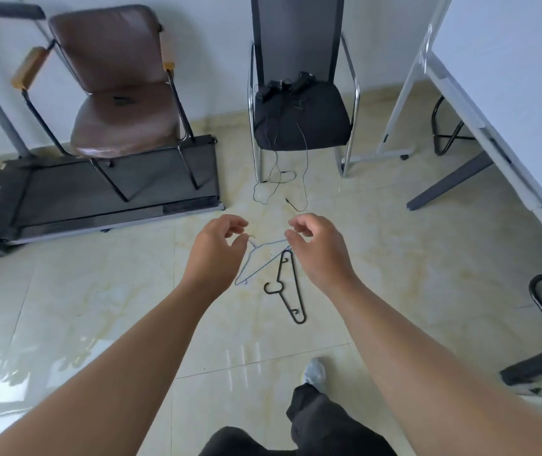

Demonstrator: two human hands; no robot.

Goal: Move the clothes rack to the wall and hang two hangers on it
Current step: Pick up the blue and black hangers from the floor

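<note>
Two hands: you are reaching out both, your left hand [218, 246] and right hand [315, 248], fingers loosely curled, gripping nothing.
Floor [98, 307]: it is carrying both hangers.
Black hanger [287, 284]: lying flat below your right hand.
Blue wire hanger [258, 263]: lying between your hands, overlapping the black one.

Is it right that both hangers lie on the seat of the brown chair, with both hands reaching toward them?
Not quite. The head view shows the black hanger and the wire hanger on the tiled floor, not the brown chair. The left hand and right hand do reach toward them.
</note>
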